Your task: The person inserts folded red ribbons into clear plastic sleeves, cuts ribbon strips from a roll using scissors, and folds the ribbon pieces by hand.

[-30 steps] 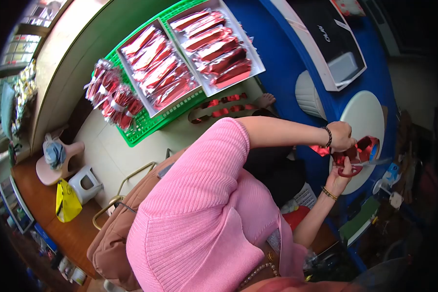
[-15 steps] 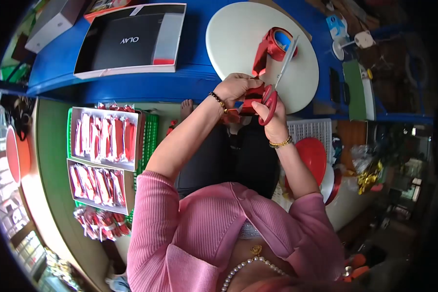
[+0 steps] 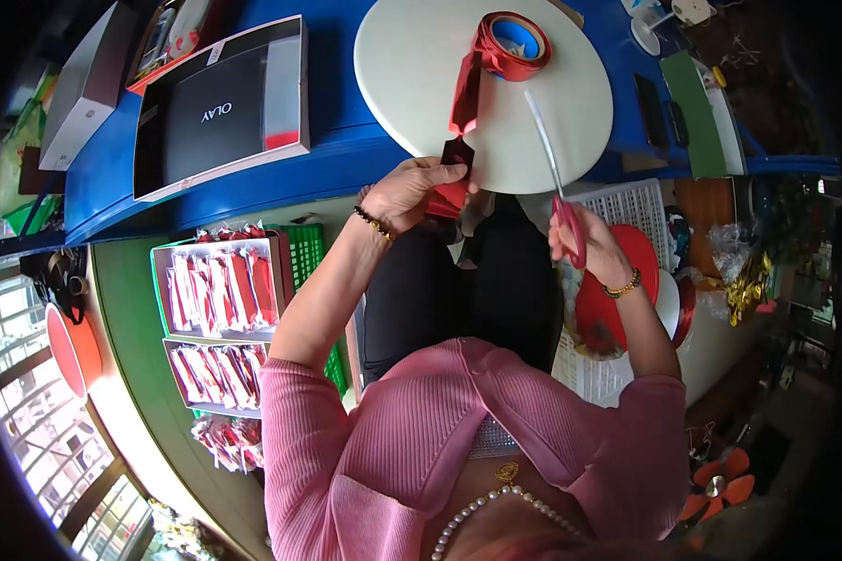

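My left hand (image 3: 412,194) is closed on the free end of a red ribbon (image 3: 465,93), thumb on top, near the front edge of a round white board (image 3: 402,75). The strip narrows to a thin waist just above my fingers. It runs back to the ribbon roll (image 3: 513,47), with a blue core, lying on the board. In my right hand (image 3: 597,245) are scissors (image 3: 571,229) with red handles, held off to the right of the ribbon. Their silver blades point up over the board and look closed.
A blue table (image 3: 337,140) carries the board and an open OLAY box (image 3: 206,112). On the left, two boxes of packed red-and-white items (image 3: 223,290) stand by a green basket (image 3: 306,252). At right are a white crate (image 3: 631,201) and a red stool (image 3: 617,309).
My right hand has drawn the scissors away from the ribbon, right and downward. My left hand has shifted left, still holding the ribbon, and the strip from the roll shows straighter. The view has turned slightly.
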`<state>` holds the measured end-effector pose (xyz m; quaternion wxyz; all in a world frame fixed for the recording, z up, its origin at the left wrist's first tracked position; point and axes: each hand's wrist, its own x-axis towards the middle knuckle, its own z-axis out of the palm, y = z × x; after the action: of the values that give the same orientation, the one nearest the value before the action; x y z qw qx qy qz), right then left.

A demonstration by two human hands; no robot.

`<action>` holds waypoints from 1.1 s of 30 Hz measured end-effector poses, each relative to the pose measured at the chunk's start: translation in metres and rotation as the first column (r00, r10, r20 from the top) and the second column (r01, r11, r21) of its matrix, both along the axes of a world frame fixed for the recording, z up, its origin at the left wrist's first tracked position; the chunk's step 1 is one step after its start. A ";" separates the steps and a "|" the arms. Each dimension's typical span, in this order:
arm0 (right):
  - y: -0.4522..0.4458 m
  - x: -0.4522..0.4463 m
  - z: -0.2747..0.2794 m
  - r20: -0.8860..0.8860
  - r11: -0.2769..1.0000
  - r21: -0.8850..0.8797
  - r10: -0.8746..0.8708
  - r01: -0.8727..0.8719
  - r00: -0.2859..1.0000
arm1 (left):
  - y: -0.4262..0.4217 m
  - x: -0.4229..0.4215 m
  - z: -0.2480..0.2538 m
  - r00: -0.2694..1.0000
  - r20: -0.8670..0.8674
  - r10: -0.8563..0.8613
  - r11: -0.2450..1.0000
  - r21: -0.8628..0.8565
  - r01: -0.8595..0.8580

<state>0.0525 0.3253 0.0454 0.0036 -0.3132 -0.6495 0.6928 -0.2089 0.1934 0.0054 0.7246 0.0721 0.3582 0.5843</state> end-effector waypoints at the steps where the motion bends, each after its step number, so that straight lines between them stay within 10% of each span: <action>1: -0.002 0.008 -0.002 0.002 1.000 -0.005 -0.009 0.009 1.000 | 0.000 0.000 -0.001 1.000 0.002 -0.009 1.000 -0.005 0.009; 3: -0.005 0.022 -0.005 0.059 0.989 -0.102 0.116 -0.110 0.991 | 0.000 0.000 -0.004 0.996 -0.081 -0.025 0.997 -0.076 0.019; 4: -0.001 0.028 -0.017 0.126 0.867 -0.490 -0.027 0.086 0.992 | 0.000 -0.001 -0.005 0.996 -0.082 -0.032 0.996 -0.080 0.025; 8: 0.000 0.025 -0.028 0.173 0.841 -0.540 0.138 -0.023 0.975 | -0.004 -0.004 -0.003 0.985 -0.170 -0.023 0.999 -0.052 0.014; 13: -0.006 -0.006 -0.027 0.179 0.916 -0.056 0.401 -0.398 0.898 | -0.015 -0.008 -0.009 0.980 -0.199 0.004 0.999 -0.045 -0.013; 29: -0.015 -0.056 0.010 0.335 0.948 0.069 0.272 -0.312 0.902 | -0.025 -0.018 -0.011 0.970 -0.243 -0.015 1.000 -0.028 0.008; 33: 0.028 -0.057 -0.009 0.056 0.914 0.405 0.012 -0.033 0.998 | -0.032 -0.012 -0.003 0.946 -0.319 0.060 0.998 -0.010 -0.066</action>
<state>-0.0041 0.3529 0.0359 0.0436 -0.3161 -0.7826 0.5345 -0.2207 0.1617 0.0023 0.6391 0.1467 0.4783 0.5842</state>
